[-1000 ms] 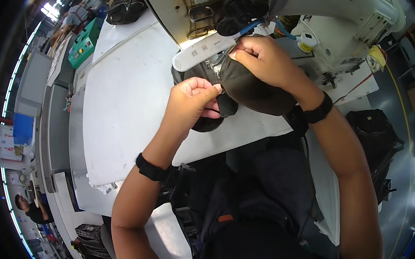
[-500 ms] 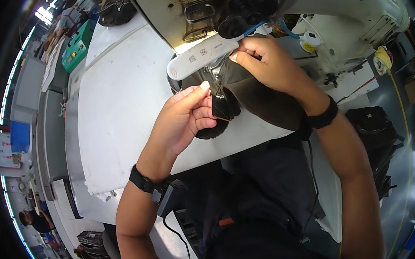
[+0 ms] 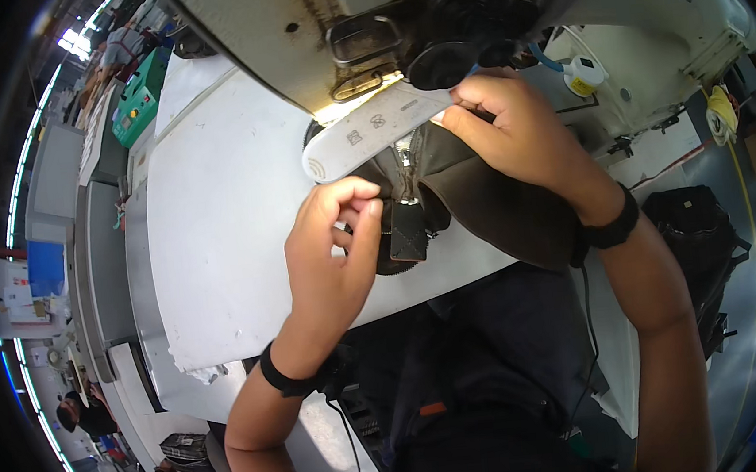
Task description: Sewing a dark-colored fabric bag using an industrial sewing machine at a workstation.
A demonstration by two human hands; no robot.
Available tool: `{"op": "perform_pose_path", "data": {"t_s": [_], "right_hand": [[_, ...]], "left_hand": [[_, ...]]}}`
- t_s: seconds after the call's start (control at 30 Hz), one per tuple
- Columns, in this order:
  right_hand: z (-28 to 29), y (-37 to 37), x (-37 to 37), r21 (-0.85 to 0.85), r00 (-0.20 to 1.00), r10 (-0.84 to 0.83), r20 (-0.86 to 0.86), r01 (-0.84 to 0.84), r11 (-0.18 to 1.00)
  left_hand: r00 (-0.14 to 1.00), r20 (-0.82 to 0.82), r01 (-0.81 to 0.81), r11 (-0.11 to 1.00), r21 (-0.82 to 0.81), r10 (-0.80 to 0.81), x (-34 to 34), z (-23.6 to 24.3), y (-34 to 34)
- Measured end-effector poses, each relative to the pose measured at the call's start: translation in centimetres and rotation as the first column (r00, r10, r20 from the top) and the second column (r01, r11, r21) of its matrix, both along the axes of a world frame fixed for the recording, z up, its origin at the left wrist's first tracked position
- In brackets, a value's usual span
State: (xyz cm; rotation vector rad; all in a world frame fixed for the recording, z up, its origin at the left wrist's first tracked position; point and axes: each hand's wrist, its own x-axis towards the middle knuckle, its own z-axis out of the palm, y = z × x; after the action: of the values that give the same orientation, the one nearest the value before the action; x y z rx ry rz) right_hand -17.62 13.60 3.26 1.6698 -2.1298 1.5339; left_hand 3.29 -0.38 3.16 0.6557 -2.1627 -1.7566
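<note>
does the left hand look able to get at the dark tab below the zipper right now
Probably yes: the left hand is just beside the dark tab, with nothing visible blocking the way, and the right hand is higher up, clear of it.

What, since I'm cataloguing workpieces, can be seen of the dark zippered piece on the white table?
The dark piece, brown-black, looks like leather or coated cloth. A metallic zipper shows near its middle, with a small dark tab below it; a curved, toothed edge shows beneath. A broad, smooth flap spreads to the right. It lies bunched on the white table, partly hidden by a pale bar. The right hand pinches its upper part; whether the left hand touches it is unclear.
</note>
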Motion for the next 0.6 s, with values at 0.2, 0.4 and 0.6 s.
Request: {"op": "perform_pose_path", "data": {"t_s": [0.2, 0.4, 0.6], "right_hand": [[-0.7, 0.0, -0.4, 0.019, 0.998, 0.002, 0.065, -0.003, 1.000], [-0.5, 0.0, -0.6, 0.057, 0.998, 0.018, 0.057, -0.021, 0.998], [-0.6, 0.1, -0.5, 0.108, 0.996, 0.024, 0.086, -0.033, 0.994]], "left_hand": [[0.952, -0.280, -0.131, 0.663, -0.737, -0.124, -0.4, -2.8, 0.9], [0.959, -0.264, -0.121, 0.684, -0.719, -0.107, -0.7, -3.0, 0.7], [0.920, -0.244, -0.007, 0.612, -0.791, -0.305, -0.7, -1.2, -1.8]]}}
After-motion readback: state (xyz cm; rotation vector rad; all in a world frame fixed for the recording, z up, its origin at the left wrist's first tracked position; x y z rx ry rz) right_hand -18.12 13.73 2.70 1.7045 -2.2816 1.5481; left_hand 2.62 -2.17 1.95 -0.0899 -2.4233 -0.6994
